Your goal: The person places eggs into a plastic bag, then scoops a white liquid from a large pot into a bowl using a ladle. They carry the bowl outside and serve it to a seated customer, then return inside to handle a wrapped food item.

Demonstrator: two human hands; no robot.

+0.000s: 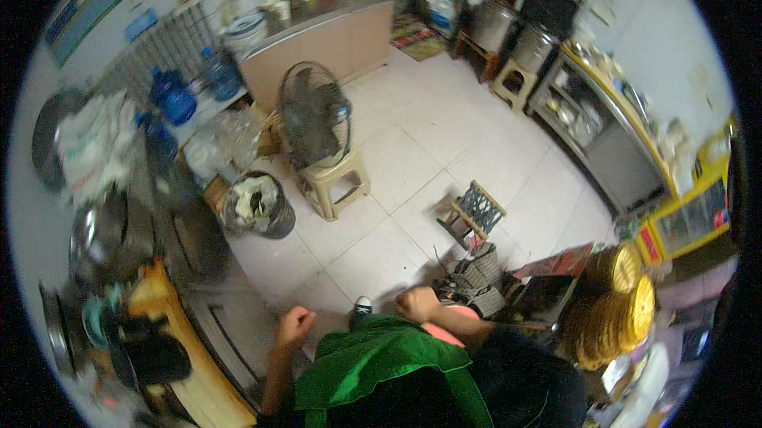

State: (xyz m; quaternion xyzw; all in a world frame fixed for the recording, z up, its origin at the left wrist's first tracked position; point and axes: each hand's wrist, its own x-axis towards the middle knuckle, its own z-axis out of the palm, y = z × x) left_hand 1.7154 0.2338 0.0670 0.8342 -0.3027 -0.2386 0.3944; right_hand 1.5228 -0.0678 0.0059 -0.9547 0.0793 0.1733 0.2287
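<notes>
My left hand [294,327] hangs in the air at the lower left of centre, its fingers curled and nothing visible in it. Next to it is a brown cabinet front [229,333]. My right hand [418,304] is also curled, in front of the green apron [381,362] that I wear. Nothing shows in its grip, though the image is blurred. A pink round-edged object [443,335] shows partly beneath my right forearm. Just beyond that hand lies a striped grey cloth or bag [476,279]. My shoe [362,305] is on the tiled floor [405,237].
A fan [315,118] stands on a beige plastic stool [336,184], beside a lined bin [256,207]. A small folding stool [476,210] is ahead. Gold stacked objects [607,321] stand at right, a low cabinet [619,148] beyond. A wooden board [196,356] lies left.
</notes>
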